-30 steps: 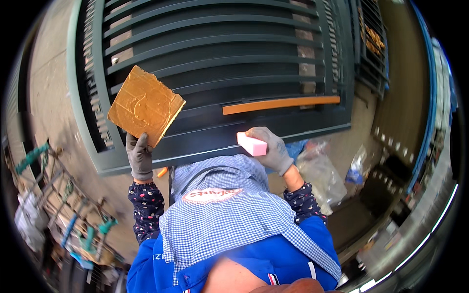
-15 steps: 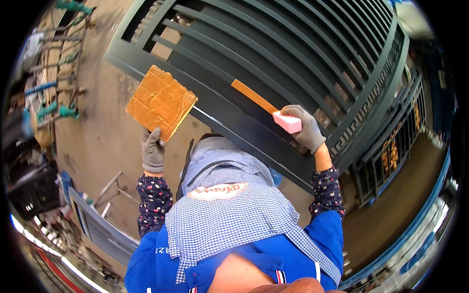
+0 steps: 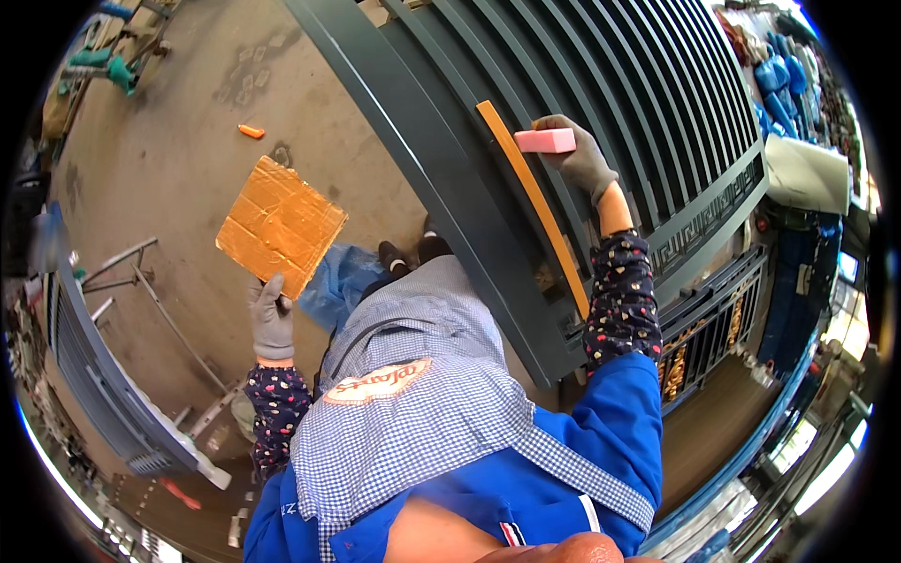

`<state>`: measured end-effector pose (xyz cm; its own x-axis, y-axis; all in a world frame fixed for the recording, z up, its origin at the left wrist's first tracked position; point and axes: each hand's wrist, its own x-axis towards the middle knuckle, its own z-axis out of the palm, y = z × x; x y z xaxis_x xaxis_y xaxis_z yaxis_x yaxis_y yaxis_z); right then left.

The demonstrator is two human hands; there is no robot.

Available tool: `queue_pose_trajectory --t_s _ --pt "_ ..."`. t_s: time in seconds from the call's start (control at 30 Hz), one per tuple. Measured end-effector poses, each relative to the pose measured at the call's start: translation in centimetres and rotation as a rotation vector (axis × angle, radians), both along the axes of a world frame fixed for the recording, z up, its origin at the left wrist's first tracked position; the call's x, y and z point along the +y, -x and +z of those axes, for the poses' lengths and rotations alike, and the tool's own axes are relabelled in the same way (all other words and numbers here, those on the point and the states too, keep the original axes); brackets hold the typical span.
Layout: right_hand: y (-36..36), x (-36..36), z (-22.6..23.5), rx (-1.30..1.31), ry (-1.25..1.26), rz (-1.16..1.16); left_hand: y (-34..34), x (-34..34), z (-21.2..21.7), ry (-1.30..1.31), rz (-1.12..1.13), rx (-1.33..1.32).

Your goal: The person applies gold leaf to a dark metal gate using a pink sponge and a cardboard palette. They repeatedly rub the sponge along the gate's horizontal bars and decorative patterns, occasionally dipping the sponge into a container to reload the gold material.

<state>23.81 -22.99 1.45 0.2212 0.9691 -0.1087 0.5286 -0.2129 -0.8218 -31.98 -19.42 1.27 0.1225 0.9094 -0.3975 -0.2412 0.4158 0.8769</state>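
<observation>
With our left hand (image 3: 271, 324) we're holding a gold-smeared board (image 3: 282, 225), our right hand (image 3: 586, 164) gripping a pink block (image 3: 546, 141) — one strip (image 3: 538, 208) showing orange, the panel (image 3: 450, 216) otherwise dark.

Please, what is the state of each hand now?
Left hand: closed, holding the gold-coloured board near its lower corner.
Right hand: closed, holding the pink block.

A squarish piece of brown cardboard (image 3: 282, 225), creased, ragged-edged and smeared with glossy golden-orange, is tilted cornerwise left of centre. A pink rectangular foam block (image 3: 547, 141) lies nearly level in the upper centre-right, its end close by a narrow golden-orange strip (image 3: 530, 192) slanting down rightward along a dark grey-green slatted panel (image 3: 450, 202); contact is unclear.
</observation>
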Motion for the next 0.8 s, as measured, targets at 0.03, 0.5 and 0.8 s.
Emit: queue_pose_trajectory --t_s 0.03,0.5,0.8 --pt "-0.2 0.7 0.1 0.012 0.003 0.014 0.6 -1.0 -0.2 -0.003 0.02 -0.007" --pt "-0.7 3.9 0.3 -0.137 0.099 0.212 1.1 -16.0 -0.6 -0.025 0.358 -0.147" --pt "0.2 4.3 0.4 -0.317 0.075 0.362 2.2 -21.8 -0.1 -0.015 0.46 -0.101"
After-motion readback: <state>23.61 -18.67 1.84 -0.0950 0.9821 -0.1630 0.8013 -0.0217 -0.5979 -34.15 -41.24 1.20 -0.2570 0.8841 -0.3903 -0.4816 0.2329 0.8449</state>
